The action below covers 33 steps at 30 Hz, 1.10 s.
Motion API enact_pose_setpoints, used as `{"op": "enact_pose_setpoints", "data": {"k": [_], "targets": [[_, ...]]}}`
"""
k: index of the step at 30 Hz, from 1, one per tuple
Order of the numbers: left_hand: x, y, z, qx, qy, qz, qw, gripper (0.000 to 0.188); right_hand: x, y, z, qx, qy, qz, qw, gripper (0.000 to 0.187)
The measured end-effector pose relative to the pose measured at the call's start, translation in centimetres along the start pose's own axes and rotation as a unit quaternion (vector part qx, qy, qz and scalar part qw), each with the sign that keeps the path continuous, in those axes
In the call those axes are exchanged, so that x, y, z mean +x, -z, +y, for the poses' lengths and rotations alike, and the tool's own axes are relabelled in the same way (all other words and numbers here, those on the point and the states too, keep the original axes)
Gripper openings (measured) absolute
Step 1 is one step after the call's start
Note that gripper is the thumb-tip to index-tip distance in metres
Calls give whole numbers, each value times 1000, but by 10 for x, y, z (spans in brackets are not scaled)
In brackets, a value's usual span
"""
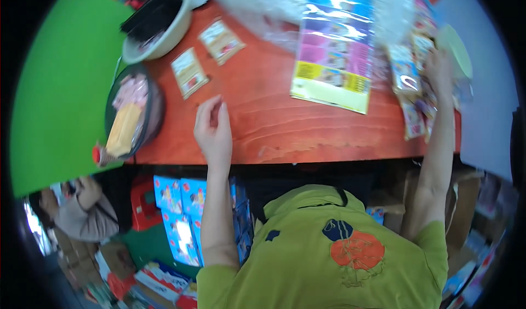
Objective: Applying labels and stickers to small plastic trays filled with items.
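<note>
My left hand (211, 131) hovers over the near left of the red-orange table (263, 139). Its fingers curl in, thumb tip close to the index fingertip, and no object shows between them. Just beyond lie two small flat packets, a cream one (189, 73) and a browner one (221, 41). At the far right my right hand (440, 70) reaches into a pile of small wrapped packets (404, 70), beside a pale green bowl (456, 51). Motion smears its fingers, so I cannot make out a hold. A large colourful printed bag (335, 48) lies between the hands.
Left of my left hand, a dark basket (160, 98) holds pink packets and a pale yellow block. A cream bowl (183, 26) with dark contents stands behind it. Clear plastic sheeting (257, 7) covers the back. Blue printed boxes (181, 216) are stacked below; another person's arm (90, 205) shows lower left.
</note>
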<state>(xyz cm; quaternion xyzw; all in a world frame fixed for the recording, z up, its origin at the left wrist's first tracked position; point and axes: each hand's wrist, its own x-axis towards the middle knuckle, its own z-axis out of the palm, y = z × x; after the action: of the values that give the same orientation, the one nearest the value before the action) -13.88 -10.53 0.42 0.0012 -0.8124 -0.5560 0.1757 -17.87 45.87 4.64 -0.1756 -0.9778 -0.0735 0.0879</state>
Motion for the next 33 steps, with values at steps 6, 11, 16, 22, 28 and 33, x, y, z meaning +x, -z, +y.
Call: {"op": "enact_pose_setpoints", "data": {"k": [6,11,16,22,28,33], "targets": [[92,-3,-25,220,-169,0,961,18,-36,26,-108,181,120,244,945,29],[172,-62,-70,357,-247,-26,900,48,-104,32,-217,321,300,95,893,24],[188,-78,-82,415,-128,-127,892,68,-154,21,-251,257,315,50,912,29],[105,-56,-54,385,-165,-169,892,63,-177,3,-251,278,293,94,910,24],[-3,-30,-13,380,-175,-207,884,67,-209,13,-237,312,310,71,895,25],[-37,-24,-4,341,-186,-190,902,73,-216,21,-249,335,305,48,890,30]]}}
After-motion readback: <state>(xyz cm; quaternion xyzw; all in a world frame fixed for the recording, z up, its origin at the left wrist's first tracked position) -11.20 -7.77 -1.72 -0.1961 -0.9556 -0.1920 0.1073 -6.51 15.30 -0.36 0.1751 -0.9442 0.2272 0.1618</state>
